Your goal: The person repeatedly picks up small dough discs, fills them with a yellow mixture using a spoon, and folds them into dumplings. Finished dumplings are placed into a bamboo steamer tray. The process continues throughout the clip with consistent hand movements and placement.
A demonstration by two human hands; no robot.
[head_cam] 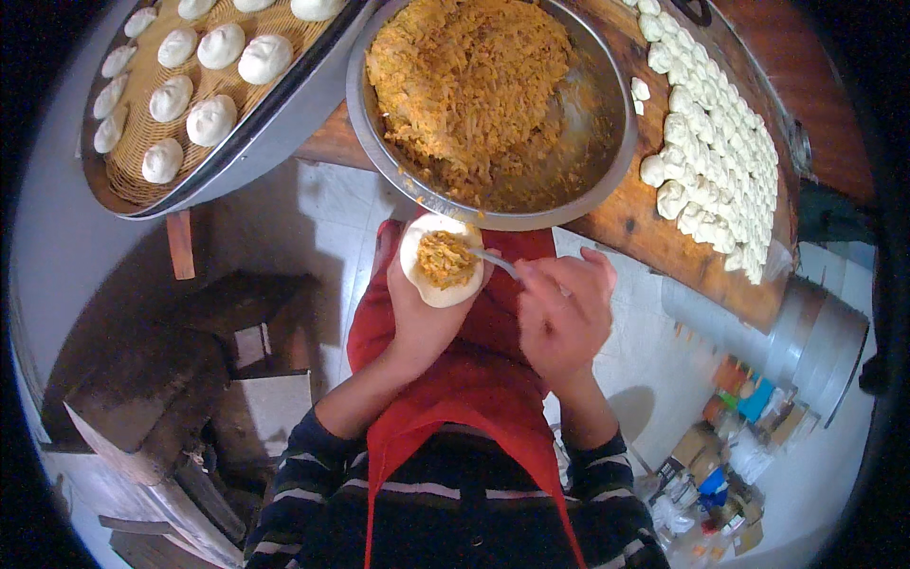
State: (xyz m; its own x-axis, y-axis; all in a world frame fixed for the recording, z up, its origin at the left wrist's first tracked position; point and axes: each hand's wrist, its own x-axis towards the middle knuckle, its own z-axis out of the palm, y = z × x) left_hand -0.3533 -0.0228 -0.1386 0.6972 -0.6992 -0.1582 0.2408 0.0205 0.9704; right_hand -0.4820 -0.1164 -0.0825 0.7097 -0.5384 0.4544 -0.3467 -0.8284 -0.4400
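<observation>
On my left hand [426, 320] lies a round dough wrapper [442, 295], cupped in the palm and fingers. A mound of orange-brown chopped filling [446, 259] sits in its middle. My right hand [565, 309] grips a metal utensil [500, 261], likely a spoon, whose far end touches the filling. Just beyond both hands stands a large steel bowl [490, 222], heaped with the same filling towards its left and back. A woven steamer tray [135, 167] at the upper left holds several pleated white buns [211, 121].
Many small dough pieces [711, 156] cover the right part of the wooden table [625, 227]. A large metal cylinder [803, 341] lies below its right edge. Boxes and bags [718, 462] are piled on the floor at the lower right. Dark furniture-like shapes stand at the lower left.
</observation>
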